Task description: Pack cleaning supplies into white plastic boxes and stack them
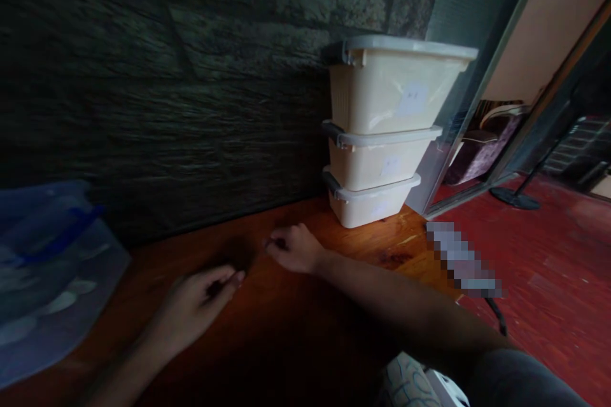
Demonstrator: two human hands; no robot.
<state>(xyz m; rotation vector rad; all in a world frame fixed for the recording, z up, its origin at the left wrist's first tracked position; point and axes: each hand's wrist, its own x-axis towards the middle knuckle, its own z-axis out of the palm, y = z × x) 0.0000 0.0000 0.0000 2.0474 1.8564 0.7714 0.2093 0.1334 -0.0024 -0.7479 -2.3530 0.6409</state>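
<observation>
My left hand (198, 304) hovers over the brown wooden tabletop (296, 318), fingers curled with thumb and fingertips pinched together; whatever is between them is too dark to name. My right hand (296, 248) rests further back on the same surface, fingers curled in a loose fist with the fingertips touching at its left side. A dark smudge lies on the wood between the two hands. Both forearms reach in from the bottom of the picture.
Three cream plastic bins (382, 133) with grey handles stand stacked against the dark stone-pattern wall (167, 76). A bluish translucent plastic bag (48, 267) lies at the left. A blurred oblong patch (463, 261) lies at the table's right edge. Red floor (548, 254) and a round stand base (515, 197) lie to the right.
</observation>
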